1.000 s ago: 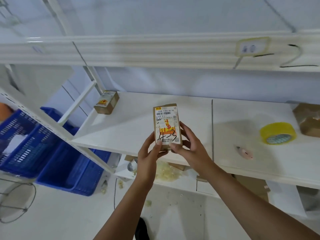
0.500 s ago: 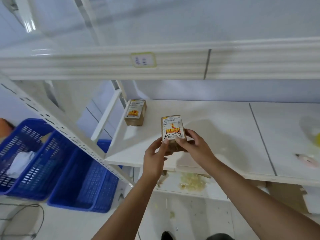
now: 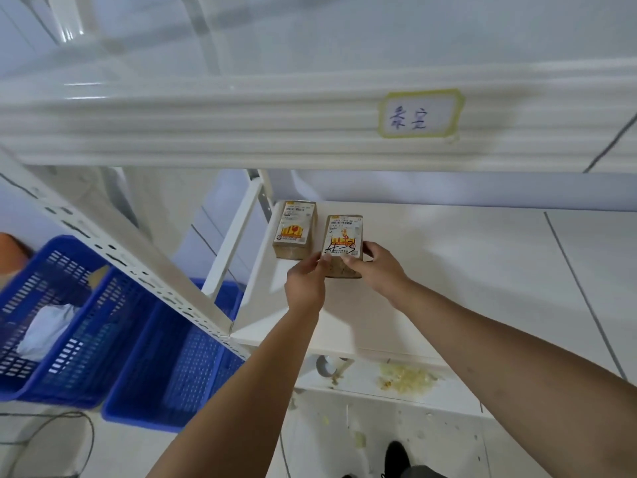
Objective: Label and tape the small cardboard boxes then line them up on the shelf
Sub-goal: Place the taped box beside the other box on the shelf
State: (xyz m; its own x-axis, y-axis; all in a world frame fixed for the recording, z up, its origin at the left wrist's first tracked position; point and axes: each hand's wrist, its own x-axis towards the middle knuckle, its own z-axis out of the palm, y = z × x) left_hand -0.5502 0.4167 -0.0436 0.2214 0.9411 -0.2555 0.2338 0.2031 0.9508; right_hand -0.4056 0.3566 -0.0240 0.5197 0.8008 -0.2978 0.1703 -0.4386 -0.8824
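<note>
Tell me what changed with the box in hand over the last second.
The marked box was carried left over the shelf to just right of the shelf box, a small gap between. The left hand and right hand still pinch its near end; the shelf box stayed put.

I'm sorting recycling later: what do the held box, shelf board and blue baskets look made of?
Held box: brown cardboard, matte fibrous side, with a printed paper label. Shelf board: smooth white, likely painted metal or laminate; unclear which. Blue baskets: moulded plastic, judging by slotted walls.

Matt cardboard box (image 3: 343, 243) — glossy white shelf (image 3: 448, 270)
</note>
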